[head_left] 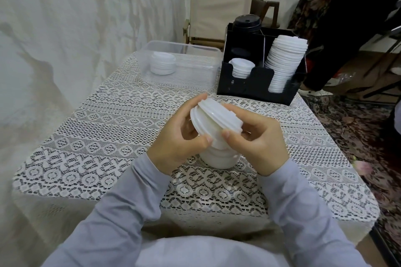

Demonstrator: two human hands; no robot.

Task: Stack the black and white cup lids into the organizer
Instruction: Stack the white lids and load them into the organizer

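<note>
Gripping the tilted bunch of white lids point(214, 119) with the curled fingers of left hand point(184, 145) and right hand point(253, 143) just above the table point(108, 125), the person should square its rims before carrying it to the black organizer point(260, 84) beyond.

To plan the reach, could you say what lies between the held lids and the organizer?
Head view: only bare lace tablecloth separates the lids from the organizer.

Lace-covered table point(108, 125): organizer point(260, 84), clear tub point(195, 76), lid stack point(219, 160).
</note>
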